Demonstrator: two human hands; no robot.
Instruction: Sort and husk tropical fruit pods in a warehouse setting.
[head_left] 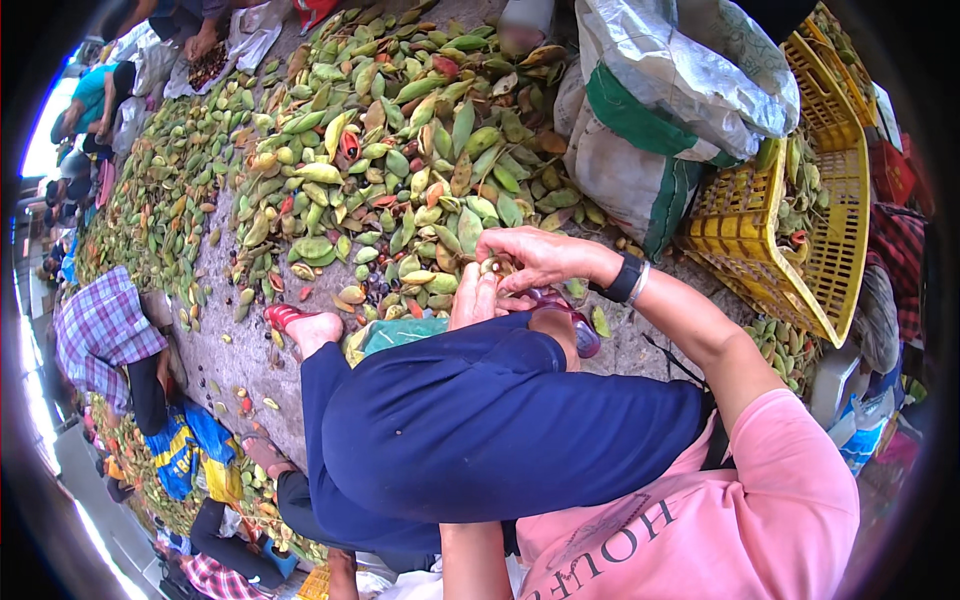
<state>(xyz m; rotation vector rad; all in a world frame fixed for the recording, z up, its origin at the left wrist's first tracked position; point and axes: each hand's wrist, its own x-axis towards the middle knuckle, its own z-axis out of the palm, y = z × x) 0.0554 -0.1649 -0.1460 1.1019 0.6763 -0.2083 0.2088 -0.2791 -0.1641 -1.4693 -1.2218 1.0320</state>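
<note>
Both hands meet over the raised knee in dark blue trousers (470,420), w/ right hand (530,258) curled down on a small brownish pod (492,268) & left hand (472,300) cupping it from below, green pod pile (380,150) just beyond, yellow crate (830,230) to the right.

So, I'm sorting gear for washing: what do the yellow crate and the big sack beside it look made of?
The yellow crate looks like moulded plastic: an even, slightly glossy colour and a regular lattice of holes. The sack seems to be woven plastic fabric, white with a green band; it creases softly and looks matte, though the weave itself is too fine to confirm.
</note>
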